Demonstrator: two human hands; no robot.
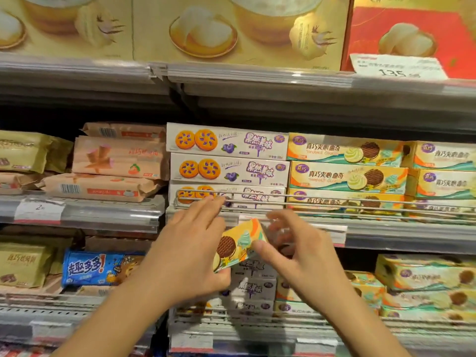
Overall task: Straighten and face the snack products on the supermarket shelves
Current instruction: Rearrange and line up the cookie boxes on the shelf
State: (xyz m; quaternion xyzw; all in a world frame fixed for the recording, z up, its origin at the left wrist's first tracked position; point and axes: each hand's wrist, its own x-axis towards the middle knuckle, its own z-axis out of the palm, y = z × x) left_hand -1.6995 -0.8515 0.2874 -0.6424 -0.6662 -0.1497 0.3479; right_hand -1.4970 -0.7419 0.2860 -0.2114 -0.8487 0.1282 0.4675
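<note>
Yellow cookie box (239,246) is sitting between your two hands, tilted with its top corner up toward 1 o'clock, out in front of the shelf lip and not on any stack yet. Your left hand (190,243) has it from the 9 o'clock side, thumb tucked under the low end and fingers stretched straight up to the wire rail (334,199). Your right hand (298,251) is at 3 o'clock, thumb on the box's front edge and fingers loosely curled behind it, but they're blurry, so I can't tell how firm that hold is.

My guess is it belongs with the matching yellow boxes (345,161) up at 1 o'clock, right of the blueberry boxes (229,155).

What could bite you: that grip looks light and mostly thumbs, so a quick twist could let the box slip down onto the lower shelf. The rail is right in the way too. Go in low or crooked and a corner could catch on it, or bump the stack out of line, and it's already faced pretty neatly.
</note>
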